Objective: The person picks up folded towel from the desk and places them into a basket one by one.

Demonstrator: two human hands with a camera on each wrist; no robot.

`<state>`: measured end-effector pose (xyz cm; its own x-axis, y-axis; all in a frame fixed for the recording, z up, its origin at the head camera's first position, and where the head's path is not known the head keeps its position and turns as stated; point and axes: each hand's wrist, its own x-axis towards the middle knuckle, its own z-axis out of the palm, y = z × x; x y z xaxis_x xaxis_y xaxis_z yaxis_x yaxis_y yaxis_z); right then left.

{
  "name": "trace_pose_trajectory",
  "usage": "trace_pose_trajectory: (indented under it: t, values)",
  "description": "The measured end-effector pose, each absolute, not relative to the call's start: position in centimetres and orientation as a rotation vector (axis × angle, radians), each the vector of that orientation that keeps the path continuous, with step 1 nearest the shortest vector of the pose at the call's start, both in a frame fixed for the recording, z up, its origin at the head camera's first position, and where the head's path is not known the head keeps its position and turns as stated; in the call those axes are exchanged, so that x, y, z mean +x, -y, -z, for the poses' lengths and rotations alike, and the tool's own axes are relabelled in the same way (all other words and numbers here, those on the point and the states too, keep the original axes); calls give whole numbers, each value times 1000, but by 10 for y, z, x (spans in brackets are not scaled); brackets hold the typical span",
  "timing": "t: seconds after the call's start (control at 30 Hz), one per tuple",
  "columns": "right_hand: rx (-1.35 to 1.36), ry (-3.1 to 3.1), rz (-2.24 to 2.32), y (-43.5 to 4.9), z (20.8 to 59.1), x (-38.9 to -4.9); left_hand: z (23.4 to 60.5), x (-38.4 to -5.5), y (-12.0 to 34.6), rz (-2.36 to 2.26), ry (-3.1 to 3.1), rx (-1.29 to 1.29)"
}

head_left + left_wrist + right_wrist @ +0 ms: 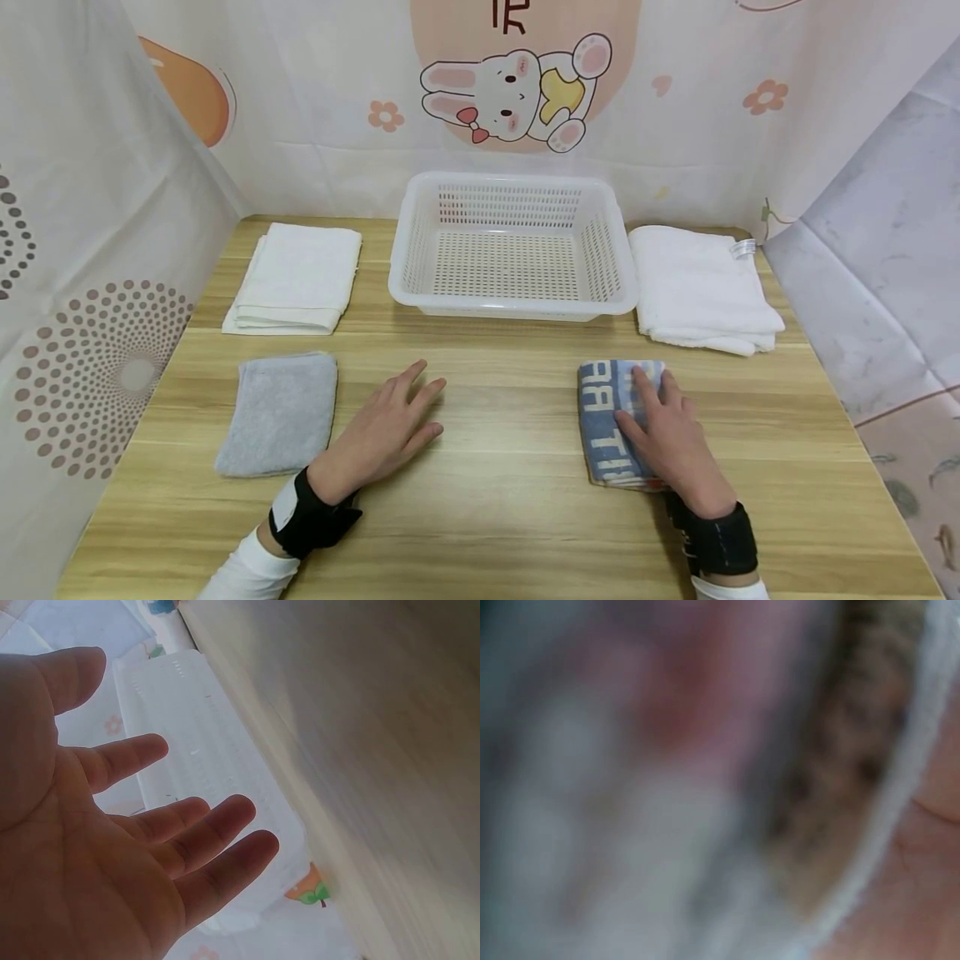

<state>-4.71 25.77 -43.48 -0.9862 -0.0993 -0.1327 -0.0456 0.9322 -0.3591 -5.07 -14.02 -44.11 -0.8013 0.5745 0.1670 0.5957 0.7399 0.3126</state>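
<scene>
My right hand rests on a folded blue towel with pale lettering, its fingers spread and extended over the top. In the right wrist view the blurred folds of that towel fill most of the picture, and a strip of palm shows along the right side. To the left, my left hand is held over the table with fingers apart and holding nothing; its bare palm faces the left wrist camera. Beside this hand lies a folded grey towel.
A white slotted plastic basket stands at the back middle of the wooden table. Folded white towels lie on either side, one at the left and a thicker one at the right. A printed curtain hangs behind.
</scene>
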Motion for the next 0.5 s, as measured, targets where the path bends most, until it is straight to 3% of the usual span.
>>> trace_pose_trajectory:
  t: [0.5]
  values:
    - [-134, -2928, 536, -248, 435, -48, 441, -50, 141, 557, 2867, -960]
